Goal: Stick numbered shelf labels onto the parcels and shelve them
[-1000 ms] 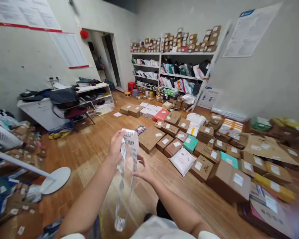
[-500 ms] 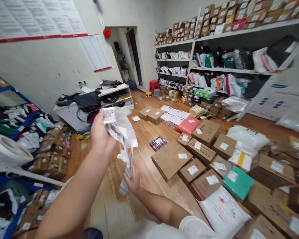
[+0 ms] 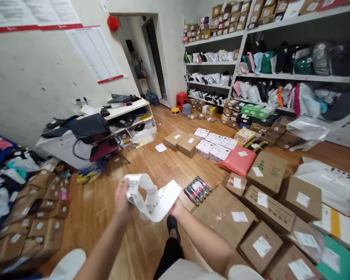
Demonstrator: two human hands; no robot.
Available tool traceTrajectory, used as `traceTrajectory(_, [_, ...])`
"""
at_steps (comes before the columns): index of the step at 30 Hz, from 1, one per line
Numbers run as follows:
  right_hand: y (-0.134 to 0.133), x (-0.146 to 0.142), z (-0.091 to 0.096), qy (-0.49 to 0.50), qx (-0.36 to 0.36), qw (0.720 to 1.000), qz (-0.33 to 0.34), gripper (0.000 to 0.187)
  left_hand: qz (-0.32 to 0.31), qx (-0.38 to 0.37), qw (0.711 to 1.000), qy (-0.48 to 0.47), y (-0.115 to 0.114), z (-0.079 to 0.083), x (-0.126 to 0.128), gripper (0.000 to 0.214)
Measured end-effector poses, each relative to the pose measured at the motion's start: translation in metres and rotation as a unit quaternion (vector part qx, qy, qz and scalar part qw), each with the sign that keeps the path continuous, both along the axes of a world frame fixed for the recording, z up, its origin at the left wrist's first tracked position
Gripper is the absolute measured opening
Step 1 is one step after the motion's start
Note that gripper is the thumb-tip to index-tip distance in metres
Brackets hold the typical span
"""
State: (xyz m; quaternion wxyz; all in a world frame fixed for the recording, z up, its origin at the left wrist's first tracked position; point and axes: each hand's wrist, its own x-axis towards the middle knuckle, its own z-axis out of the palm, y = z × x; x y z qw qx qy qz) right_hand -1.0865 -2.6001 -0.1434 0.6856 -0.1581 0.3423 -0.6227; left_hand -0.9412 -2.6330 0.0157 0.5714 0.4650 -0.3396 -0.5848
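A white strip of printed labels (image 3: 153,200) hangs in a loose curl between my two hands in the middle of the view. My left hand (image 3: 124,198) is closed on its left end, where dark print shows. My right hand (image 3: 177,208) pinches the other end, which is turned up and looks blank. Part of the right fingers is hidden behind the strip. Beneath the hands is the wooden floor (image 3: 111,225), with my dark shoe (image 3: 172,224) just below the strip.
Labelled cardboard boxes (image 3: 221,217) and a red package (image 3: 239,159) cover the floor to the right. Dark wrapped tubes (image 3: 196,189) lie near my right hand. More parcels (image 3: 43,210) are stacked left. A chair (image 3: 100,149) stands by a desk; shelves (image 3: 212,64) line the back wall.
My hands have come down and are now side by side, with the label strip curled between them instead of hanging crumpled. The view has shifted and stepped forward; my leg and shoe now show.
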Motion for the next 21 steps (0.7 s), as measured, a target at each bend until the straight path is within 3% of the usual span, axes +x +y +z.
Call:
traceTrajectory(3, [-0.095,0.002,0.002,-0.057,0.046,0.997,0.022,0.03,0.001,0.017,0.997,0.078,-0.128,-0.047,-0.033,0.04])
traceTrajectory(6, [-0.183,0.0,0.002,-0.105,0.126,0.986,0.018,0.031,-0.048,-0.014,0.998,0.041,-0.238,-0.063,-0.064,0.035])
traceTrajectory(10, [-0.298,-0.023,0.002,0.044,0.127,0.99,-0.048,0.031,-0.206,0.0,0.978,-0.038,-0.346,-0.075,-0.099,0.032])
traceTrajectory(13, [-0.388,-0.058,-0.002,0.137,0.095,0.977,-0.13,0.027,-0.265,-0.014,0.961,-0.075,-0.417,-0.093,-0.124,0.029])
traceTrajectory(15, [-0.452,-0.084,-0.007,0.163,0.072,0.969,-0.169,0.023,-0.265,-0.059,0.955,-0.122,-0.468,-0.109,-0.143,0.03])
traceTrajectory(18, [-0.554,-0.115,-0.01,0.184,0.036,0.96,-0.208,0.025,-0.211,-0.121,0.95,-0.197,-0.553,-0.129,-0.176,0.031])
traceTrajectory(21, [-0.653,-0.136,-0.005,0.18,0.017,0.959,-0.22,0.025,-0.152,-0.122,0.955,-0.224,-0.64,-0.137,-0.21,0.031])
